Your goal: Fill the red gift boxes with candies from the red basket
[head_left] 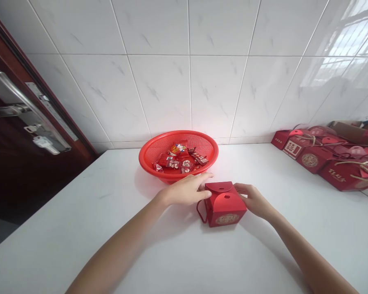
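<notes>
Box (227,218): red card, rounded flaps
Left hand (188,190): fingers spread, at side
Right hand (253,199): fingers bent, grip unclear

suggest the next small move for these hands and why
Probably ease the front flap toward the back flap with the left hand, the right hand steadying the red box: the flaps' slots look out of line, and the hands sit at opposite sides.

I see open white counter (61,212) left of the small red cardboard box (230,212) and in front of it. Behind, the round red plastic basket (145,157) blocks the way; far right, clustered red gift boxes (315,159) stand against the tiled wall (159,90).
</notes>
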### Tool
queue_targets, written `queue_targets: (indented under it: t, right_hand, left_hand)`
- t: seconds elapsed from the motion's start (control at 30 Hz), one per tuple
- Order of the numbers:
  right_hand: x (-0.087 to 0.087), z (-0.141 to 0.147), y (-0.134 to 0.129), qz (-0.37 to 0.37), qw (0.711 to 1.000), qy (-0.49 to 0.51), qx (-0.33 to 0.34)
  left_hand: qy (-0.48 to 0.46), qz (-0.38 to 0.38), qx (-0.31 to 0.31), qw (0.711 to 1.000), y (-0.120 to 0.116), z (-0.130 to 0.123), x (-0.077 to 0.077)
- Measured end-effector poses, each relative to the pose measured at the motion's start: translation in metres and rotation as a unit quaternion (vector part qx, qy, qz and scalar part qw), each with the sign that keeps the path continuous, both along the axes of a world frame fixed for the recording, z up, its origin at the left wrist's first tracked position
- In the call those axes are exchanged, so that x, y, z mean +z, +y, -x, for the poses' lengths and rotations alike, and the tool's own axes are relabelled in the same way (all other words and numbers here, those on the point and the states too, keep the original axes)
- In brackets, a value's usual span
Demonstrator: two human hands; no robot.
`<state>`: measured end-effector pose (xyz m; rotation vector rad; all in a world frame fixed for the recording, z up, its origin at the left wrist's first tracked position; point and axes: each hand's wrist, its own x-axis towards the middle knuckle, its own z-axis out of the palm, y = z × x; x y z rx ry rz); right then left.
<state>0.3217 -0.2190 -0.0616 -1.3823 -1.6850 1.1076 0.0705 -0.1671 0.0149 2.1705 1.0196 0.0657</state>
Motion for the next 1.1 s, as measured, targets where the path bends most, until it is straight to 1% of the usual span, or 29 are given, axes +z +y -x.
queue_targets:
  t: [0.1, 0.2, 0.27, 0.33, 0.47, 0.6, 0.7, 0.77, 0.83, 0.93, 1.03, 1.1]
  right_hand:
    - [0.0, 0.0, -0.001, -0.004, 1.0, -0.021, -0.009]
    - [0.002, 0.001, -0.003, -0.002, 0.999, -0.035, -0.034]
    - [0.003, 0.002, -0.003, -0.002, 0.998, -0.029, -0.054]
    - [0.006, 0.001, -0.002, -0.001, 0.997, -0.013, -0.074]
    - [0.015, -0.005, -0.002, 0.021, 0.996, 0.044, -0.078]
    - [0.027, -0.011, -0.006, 0.051, 0.989, 0.125, -0.063]
    - [0.033, -0.01, -0.01, 0.075, 0.972, 0.222, -0.031]
    - [0.036, -0.008, -0.014, 0.067, 0.963, 0.26, -0.007]
    - [0.038, -0.006, -0.016, 0.044, 0.962, 0.269, 0.005]
    - [0.037, -0.003, -0.018, 0.008, 0.966, 0.257, 0.009]
    - [0.034, -0.002, -0.017, -0.028, 0.976, 0.216, -0.013]
    - [0.032, 0.0, -0.017, -0.036, 0.984, 0.173, -0.027]
  left_hand:
    - [-0.019, 0.02, 0.009, 1.0, 0.002, -0.002, -0.001]
    - [-0.046, 0.062, 0.013, 0.997, 0.003, -0.004, -0.001]
    - [-0.069, 0.1, 0.015, 0.993, 0.003, -0.004, -0.001]
    - [-0.084, 0.12, 0.023, 0.989, 0.003, -0.005, -0.002]
    - [-0.087, 0.106, 0.031, 0.99, 0.003, -0.006, -0.002]
    - [-0.056, 0.07, 0.028, 0.996, 0.001, -0.007, 0.002]
    - [-0.031, 0.045, 0.032, 0.998, -0.003, -0.008, 0.005]
    - [-0.023, 0.039, 0.041, 0.998, -0.006, -0.009, 0.006]
    - [-0.021, 0.036, 0.048, 0.998, -0.01, -0.011, 0.006]
    - [-0.024, 0.039, 0.046, 0.998, -0.013, -0.012, 0.006]
    - [-0.031, 0.039, 0.043, 0.998, -0.013, -0.012, 0.005]
    - [-0.034, 0.035, 0.042, 0.998, -0.013, -0.011, 0.005]
